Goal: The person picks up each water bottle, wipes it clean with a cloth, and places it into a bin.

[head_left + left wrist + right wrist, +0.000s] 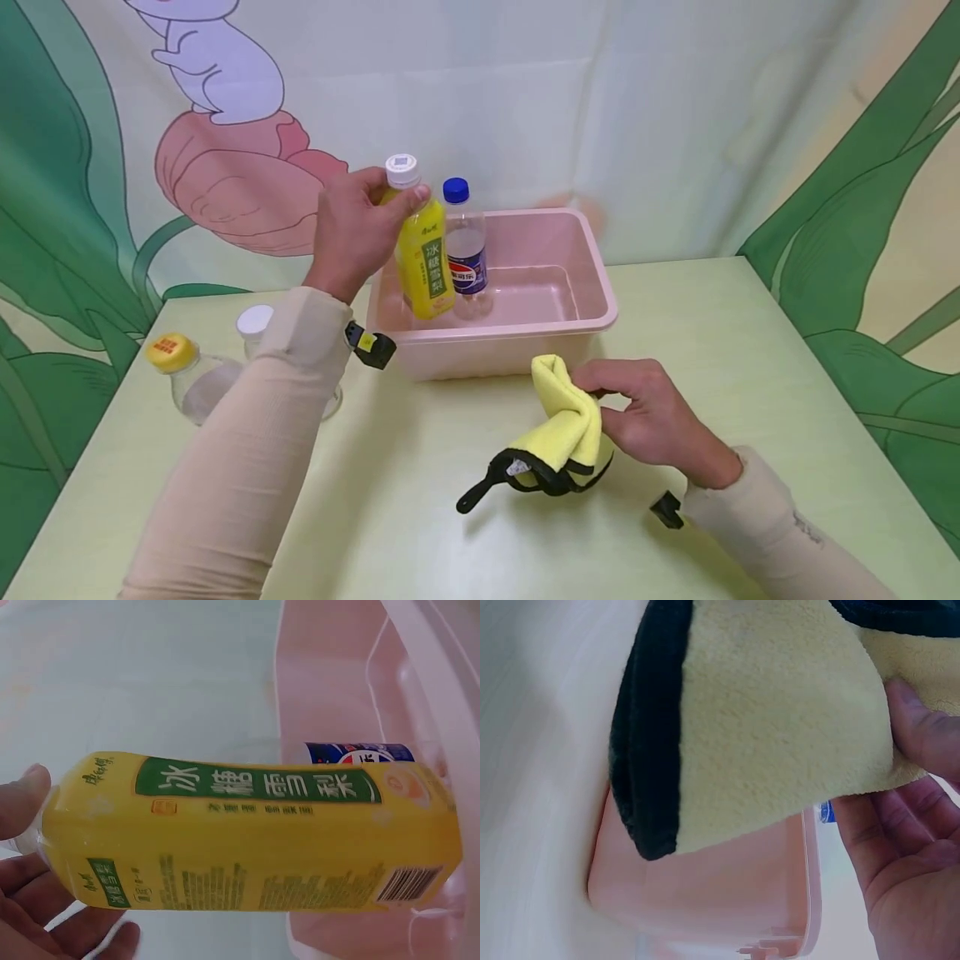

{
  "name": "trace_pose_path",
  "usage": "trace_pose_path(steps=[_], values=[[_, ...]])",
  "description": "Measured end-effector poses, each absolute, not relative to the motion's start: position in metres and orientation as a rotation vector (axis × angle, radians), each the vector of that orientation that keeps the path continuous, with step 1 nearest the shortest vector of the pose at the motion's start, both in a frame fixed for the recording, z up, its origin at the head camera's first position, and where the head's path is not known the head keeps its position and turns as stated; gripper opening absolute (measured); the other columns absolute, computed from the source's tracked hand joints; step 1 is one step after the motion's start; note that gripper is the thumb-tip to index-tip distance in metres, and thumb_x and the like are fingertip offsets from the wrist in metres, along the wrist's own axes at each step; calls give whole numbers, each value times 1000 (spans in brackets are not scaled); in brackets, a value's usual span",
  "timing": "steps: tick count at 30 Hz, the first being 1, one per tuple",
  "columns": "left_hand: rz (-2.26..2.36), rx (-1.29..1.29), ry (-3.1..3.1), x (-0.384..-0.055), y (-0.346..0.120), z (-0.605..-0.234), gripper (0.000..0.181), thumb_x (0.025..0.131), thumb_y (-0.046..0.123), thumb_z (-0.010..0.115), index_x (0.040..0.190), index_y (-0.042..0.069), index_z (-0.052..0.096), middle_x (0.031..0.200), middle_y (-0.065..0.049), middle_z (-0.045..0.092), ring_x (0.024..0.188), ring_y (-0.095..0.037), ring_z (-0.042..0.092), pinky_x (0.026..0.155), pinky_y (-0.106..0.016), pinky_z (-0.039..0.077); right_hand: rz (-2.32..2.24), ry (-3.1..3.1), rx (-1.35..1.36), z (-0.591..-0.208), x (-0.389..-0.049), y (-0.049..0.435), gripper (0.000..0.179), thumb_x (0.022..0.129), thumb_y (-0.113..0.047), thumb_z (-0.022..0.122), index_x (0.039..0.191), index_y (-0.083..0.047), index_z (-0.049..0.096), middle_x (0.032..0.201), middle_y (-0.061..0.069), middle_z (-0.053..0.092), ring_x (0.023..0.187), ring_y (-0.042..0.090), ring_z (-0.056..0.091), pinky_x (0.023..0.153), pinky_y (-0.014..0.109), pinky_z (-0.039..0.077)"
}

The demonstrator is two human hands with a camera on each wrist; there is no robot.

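My left hand (358, 225) pinches a yellow-labelled drink bottle (426, 262) by its neck, just below the white cap. The bottle leans over the left part of a pink plastic bin (495, 354), its base within the bin's opening. Beside it in the bin stands a clear bottle with a blue cap (467, 250) and a blue Pepsi-style label. My right hand (652, 412) grips a yellow cloth (562, 425) with black edging and a black hanging loop, bunched in front of the bin. In the right wrist view, the cloth (780, 720) is pinched between thumb and fingers.
Left on the table (420, 517), behind my left forearm, are a clear bottle with a yellow cap (198, 379) and one with a white cap (255, 321), both partly hidden by the sleeve. A printed curtain (480, 92) hangs behind the table.
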State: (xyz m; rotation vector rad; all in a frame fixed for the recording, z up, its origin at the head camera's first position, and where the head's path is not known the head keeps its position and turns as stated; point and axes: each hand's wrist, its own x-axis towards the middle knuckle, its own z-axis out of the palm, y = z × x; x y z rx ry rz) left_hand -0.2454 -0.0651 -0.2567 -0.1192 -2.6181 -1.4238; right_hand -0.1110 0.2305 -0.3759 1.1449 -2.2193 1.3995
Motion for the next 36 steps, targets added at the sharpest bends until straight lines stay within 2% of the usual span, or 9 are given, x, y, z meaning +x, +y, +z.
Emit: trace_pose_path(steps=[4,13,22,36], values=[[-1442,-79,-2638,-249,-65,-262,49,92,44,66,133,16,61,133,-2,65,121,-19,60,106,-36,50,1386,-2219,1140,-379,-111,232,35,75,16,72,91,-14,70,86,-2,68,77,6,62,71,18,55],[-1446,-50,-2665,-255,-71,-275,48,94,39,65,134,14,60,133,-5,64,119,-23,61,107,-39,50,1381,-2300,1106,-383,-109,234,32,76,14,72,90,-16,70,86,-3,68,78,5,62,72,19,55],[-1451,8,-2688,-260,-73,-278,49,94,39,63,137,16,57,137,-3,62,125,-23,59,108,-40,48,1369,-2285,1122,-383,-110,234,33,76,14,73,90,-16,69,87,-3,68,78,5,63,72,18,56],[-1413,10,-2691,-266,-71,-285,49,94,40,64,135,14,59,132,-7,65,120,-25,62,105,-40,51,1364,-2306,1100,-384,-111,236,33,76,14,72,91,-15,71,87,-3,68,79,5,62,73,19,55]])
